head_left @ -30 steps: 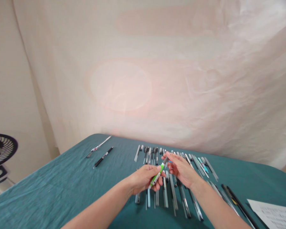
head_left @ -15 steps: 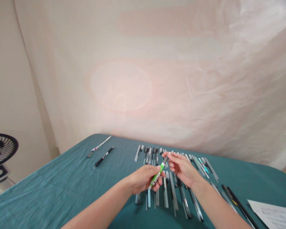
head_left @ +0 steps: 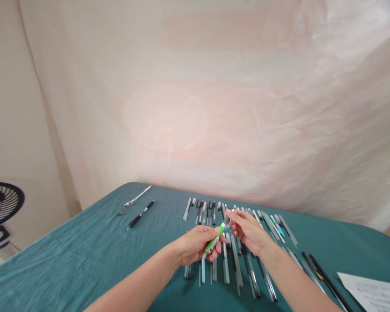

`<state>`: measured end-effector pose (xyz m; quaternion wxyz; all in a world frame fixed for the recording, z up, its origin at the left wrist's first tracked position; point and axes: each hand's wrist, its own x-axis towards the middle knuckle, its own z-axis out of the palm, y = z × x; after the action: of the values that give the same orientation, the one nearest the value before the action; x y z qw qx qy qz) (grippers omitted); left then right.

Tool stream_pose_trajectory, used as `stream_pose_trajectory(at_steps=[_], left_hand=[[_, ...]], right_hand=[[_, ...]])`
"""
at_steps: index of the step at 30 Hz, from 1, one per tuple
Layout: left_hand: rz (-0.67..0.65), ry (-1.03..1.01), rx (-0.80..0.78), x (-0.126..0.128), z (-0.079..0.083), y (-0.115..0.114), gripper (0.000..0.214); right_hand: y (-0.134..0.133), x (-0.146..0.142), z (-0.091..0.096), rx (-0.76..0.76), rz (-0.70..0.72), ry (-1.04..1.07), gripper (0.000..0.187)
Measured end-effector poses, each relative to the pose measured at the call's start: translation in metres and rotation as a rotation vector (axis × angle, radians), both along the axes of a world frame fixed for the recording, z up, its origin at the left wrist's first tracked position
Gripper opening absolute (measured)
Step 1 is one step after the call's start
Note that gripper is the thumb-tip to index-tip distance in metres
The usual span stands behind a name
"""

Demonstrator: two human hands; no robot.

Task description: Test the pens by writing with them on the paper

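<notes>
A green pen [head_left: 213,243] with a dark grey section at its upper end is held aslant above the table. My left hand [head_left: 199,242] is closed around its green barrel, thumb on top. My right hand [head_left: 248,227] is closed at the pen's upper dark end, thumb and fingertips pinched there; the very tip is hidden by the fingers. Beneath and behind both hands lie several pens and clear pen parts [head_left: 251,273], in two rough rows, partly covered by my hands and forearms.
A teal cloth [head_left: 94,251] covers the table. Two pens, one black [head_left: 141,214] and one clear [head_left: 136,199], lie at the left. Dark pens [head_left: 326,277] and a written sheet [head_left: 373,290] are at the right. A black fan [head_left: 6,188] stands beyond the left edge.
My right fingertips have shifted slightly down and closed in on the pen's dark end. My left hand and the pen have hardly moved.
</notes>
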<state>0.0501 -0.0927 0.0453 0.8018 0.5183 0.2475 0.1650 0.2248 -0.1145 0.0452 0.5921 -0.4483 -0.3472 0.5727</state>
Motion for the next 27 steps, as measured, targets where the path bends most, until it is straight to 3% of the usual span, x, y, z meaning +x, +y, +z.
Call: stream_pose_trajectory(at_steps=[10,17,27], left_hand=[[-0.025,-0.01,-0.016,-0.003,-0.004,0.002,0.04],[0.007,-0.013,-0.002,-0.005,-0.003,0.001,0.041],[0.094,0.052,0.049,0.001,-0.002,-0.002,0.026]], right_hand=[[0.002,0.012,0.005,0.041,0.038,0.068,0.02],[0.002,0.015,0.011,0.056,-0.016,0.062,0.019],[0.004,0.022,0.011,0.07,-0.034,0.05,0.018]])
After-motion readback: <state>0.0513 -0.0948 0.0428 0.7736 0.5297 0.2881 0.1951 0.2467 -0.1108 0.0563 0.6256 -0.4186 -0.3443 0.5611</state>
